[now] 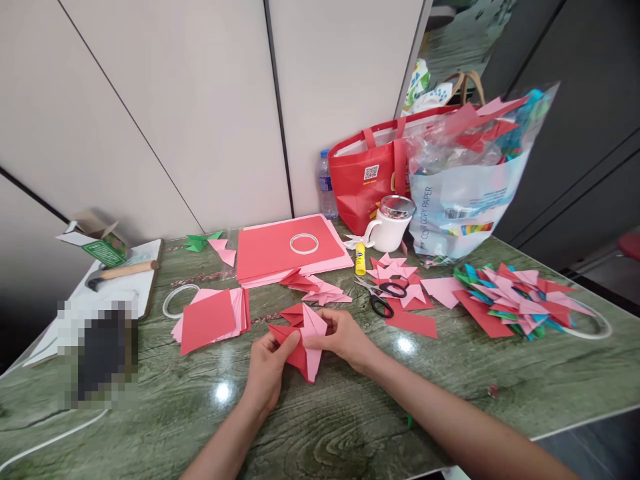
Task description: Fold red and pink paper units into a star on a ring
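Over the bench (350, 427), mid-span, your left grip (273, 360) and right grip (340, 333) both pinch the red-and-pink folded paper (313, 360), seemingly part-assembled, with the folded pile (523, 300) apparently done and flat squares (207, 323) left unfolded.

I hold one folded paper piece (305, 353), red toward nine o'clock, pink toward three. Its creased flaps end in points, one aimed near six o'clock.
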### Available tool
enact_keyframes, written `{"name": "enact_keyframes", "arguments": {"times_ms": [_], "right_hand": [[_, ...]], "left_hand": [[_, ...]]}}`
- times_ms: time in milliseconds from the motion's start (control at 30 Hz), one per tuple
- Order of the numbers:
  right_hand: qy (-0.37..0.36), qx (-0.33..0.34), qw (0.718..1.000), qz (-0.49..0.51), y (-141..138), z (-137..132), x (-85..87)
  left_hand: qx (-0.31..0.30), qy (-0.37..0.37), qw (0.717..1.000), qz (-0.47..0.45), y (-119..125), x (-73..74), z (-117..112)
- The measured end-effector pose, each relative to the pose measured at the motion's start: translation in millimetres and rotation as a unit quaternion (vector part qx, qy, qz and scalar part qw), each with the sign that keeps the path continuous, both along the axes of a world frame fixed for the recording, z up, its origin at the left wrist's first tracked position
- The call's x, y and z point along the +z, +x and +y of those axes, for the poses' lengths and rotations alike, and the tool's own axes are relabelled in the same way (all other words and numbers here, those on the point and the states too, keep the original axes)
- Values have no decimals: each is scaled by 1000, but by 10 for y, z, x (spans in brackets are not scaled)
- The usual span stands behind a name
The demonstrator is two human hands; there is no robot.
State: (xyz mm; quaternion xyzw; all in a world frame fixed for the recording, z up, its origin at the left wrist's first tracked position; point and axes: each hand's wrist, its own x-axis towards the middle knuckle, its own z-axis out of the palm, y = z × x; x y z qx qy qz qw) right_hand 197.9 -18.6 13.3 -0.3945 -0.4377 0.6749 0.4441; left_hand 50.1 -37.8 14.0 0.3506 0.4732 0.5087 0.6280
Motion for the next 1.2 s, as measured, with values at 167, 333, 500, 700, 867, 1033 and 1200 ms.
{"name": "enact_keyframes", "arguments": {"times_ms": [167, 333, 500, 700, 867, 1033, 1200], "right_hand": [[-14, 1, 1000, 9, 11, 12, 5], [-15, 6, 1000, 22, 3, 2, 8], [14, 5, 1000, 6, -11, -19, 17], [30, -1, 999, -13, -11, -29, 44], [51, -14, 998, -23, -1, -23, 45], [148, -11, 989, -13, 6, -28, 66], [246, -46, 968, 29, -20, -71, 132]], "left_hand": [[2, 0, 1000, -7, -6, 16, 4], [-4, 7, 1000, -1, -25, 26, 8], [-21, 22, 999, 23, -22, 31, 2], [-18, 32, 997, 65, -22, 30, -7], [-20, 127, 976, 176, -39, 47, -11], [4, 478, 804, 354, -106, 122, -53], [26, 636, 632, 441, -220, 117, -85]]}}
